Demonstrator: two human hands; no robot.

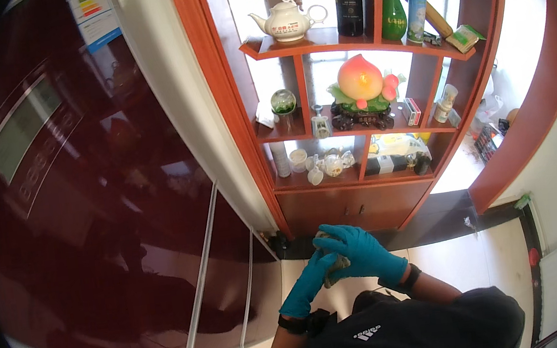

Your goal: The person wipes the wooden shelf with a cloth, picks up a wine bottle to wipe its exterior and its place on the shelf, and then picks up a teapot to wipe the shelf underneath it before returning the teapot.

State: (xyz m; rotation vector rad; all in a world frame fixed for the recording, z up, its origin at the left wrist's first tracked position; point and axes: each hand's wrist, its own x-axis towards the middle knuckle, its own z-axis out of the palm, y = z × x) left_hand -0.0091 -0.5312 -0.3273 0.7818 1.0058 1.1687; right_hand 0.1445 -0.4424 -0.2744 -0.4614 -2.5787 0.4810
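Note:
Both of my hands wear teal rubber gloves and meet in front of my body, low in the view. Between them is a crumpled greyish-green cloth (341, 264), partly covered by the fingers. My left hand (308, 284) grips it from the left side. From above and the right, my right hand (358, 250) closes around the same cloth. Beyond the hands stands a reddish wooden display cabinet, its lower doors (314, 211) shut. On its shelves I see a white teapot (287, 22), a dark wine bottle (349, 3) and a peach-shaped ornament (360, 79).
A glossy dark-red refrigerator (122, 219) fills the left side. The upper shelf also holds a green bottle (393, 8) and a blue spray can (415, 3). Small cups (316, 175) and a glass ball (283, 101) stand lower. Pale floor tiles (451, 262) lie beneath; a white wall borders the right.

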